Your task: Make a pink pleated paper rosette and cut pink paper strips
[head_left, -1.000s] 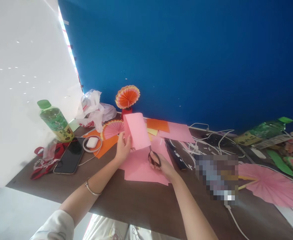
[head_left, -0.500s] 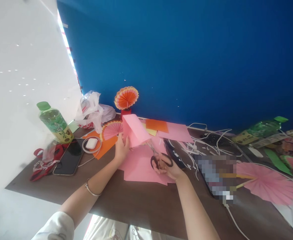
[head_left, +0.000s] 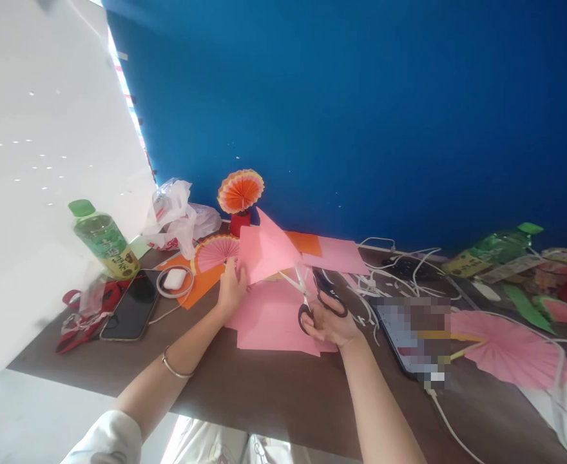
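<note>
My left hand [head_left: 232, 289] pinches the lower left edge of a pink paper sheet [head_left: 267, 252], which it holds up above the table; the sheet's upper part stands bent to a point. In my right hand [head_left: 330, 322] is a pair of scissors [head_left: 305, 290] with black handles, fingers through the loops. The blades are spread apart, close to the raised sheet's lower right edge. Beneath both hands lie more pink sheets [head_left: 278, 328] on the brown table. Just beyond my left hand rests a pink folded paper fan [head_left: 216, 252] with an orange and yellow rim.
An orange paper fan [head_left: 241, 192] stands in a red holder at the back. To the left are a green-capped bottle [head_left: 104, 238], a phone [head_left: 131, 306] and a coiled white cable [head_left: 191, 283]. On the right lie tangled white cables, another phone [head_left: 399, 341] and a pink fan [head_left: 515, 351].
The scissors have spread wide and their blades have drawn back from the paper, slightly right. The raised sheet's top has flipped up from a curl into a point.
</note>
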{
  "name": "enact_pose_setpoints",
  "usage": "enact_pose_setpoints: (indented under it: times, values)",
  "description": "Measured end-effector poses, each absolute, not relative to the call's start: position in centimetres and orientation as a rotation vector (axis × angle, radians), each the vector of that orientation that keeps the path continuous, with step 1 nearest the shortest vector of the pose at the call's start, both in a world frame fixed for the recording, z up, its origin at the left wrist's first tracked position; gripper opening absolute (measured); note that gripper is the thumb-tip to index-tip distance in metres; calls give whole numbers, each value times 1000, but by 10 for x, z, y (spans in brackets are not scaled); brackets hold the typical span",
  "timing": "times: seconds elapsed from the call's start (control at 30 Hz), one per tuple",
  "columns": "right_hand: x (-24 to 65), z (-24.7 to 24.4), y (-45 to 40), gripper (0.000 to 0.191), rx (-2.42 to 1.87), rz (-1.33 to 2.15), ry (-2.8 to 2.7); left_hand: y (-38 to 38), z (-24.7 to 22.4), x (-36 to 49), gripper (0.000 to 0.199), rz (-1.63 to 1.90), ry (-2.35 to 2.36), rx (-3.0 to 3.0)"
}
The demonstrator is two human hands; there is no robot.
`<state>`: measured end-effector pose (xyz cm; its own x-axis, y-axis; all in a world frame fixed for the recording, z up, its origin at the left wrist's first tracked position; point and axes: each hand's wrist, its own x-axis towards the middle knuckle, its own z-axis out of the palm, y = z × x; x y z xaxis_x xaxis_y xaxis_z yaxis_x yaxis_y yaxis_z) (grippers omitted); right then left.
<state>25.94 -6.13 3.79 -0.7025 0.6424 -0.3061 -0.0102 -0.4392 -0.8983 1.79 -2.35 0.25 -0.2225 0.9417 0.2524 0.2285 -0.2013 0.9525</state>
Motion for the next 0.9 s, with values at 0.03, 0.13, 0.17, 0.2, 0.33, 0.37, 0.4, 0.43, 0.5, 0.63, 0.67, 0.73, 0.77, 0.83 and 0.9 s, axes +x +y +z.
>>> enact_pose_setpoints:
  times: [0.03, 0.13, 0.17, 0.2, 0.33, 0.37, 0.4, 0.43, 0.5, 0.63, 0.67, 0.73, 0.77, 0.83, 0.9]
  values:
    - [260, 37, -60, 58, -922, 2173, -1364, -23, 2, 17, 21, 1482, 1434, 1403]
    - [263, 33, -58, 59, -946, 2186, -1376, -22, 1, 16, 21, 1507, 1413, 1386]
    - [265, 32, -58, 57, -942, 2202, -1375, -22, 1, 16, 21, 1511, 1402, 1381]
    - [267, 31, -58, 55, -934, 2220, -1372, -22, 1, 15, 22, 1512, 1391, 1373]
    - [272, 32, -61, 50, -980, 2199, -1338, -22, 2, 15, 22, 1527, 1373, 1353]
    - [272, 34, -61, 49, -1017, 2139, -1295, -23, 3, 16, 21, 1527, 1369, 1351]
    - [270, 36, -60, 47, -1049, 2065, -1230, -23, 5, 17, 20, 1524, 1357, 1345]
    - [268, 38, -59, 43, -1068, 1991, -1150, -23, 6, 17, 20, 1517, 1334, 1332]
    - [263, 42, -57, 37, -1081, 1908, -1007, -24, 10, 19, 20, 1501, 1273, 1281]
    - [257, 48, -55, 32, -1082, 1961, -884, -24, 15, 20, 22, 1527, 1214, 1195]
    - [258, 48, -57, 32, -1077, 1987, -878, -24, 15, 20, 22, 1541, 1210, 1179]
    - [261, 48, -62, 31, -1082, 2065, -894, -22, 15, 18, 22, 1556, 1200, 1144]
    - [263, 48, -64, 30, -1110, 2112, -904, -22, 15, 18, 22, 1559, 1194, 1127]
    - [266, 46, -69, 27, -1206, 2179, -898, -20, 14, 17, 21, 1562, 1192, 1095]
    - [265, 45, -70, 25, -1287, 2186, -886, -20, 12, 17, 20, 1563, 1202, 1071]
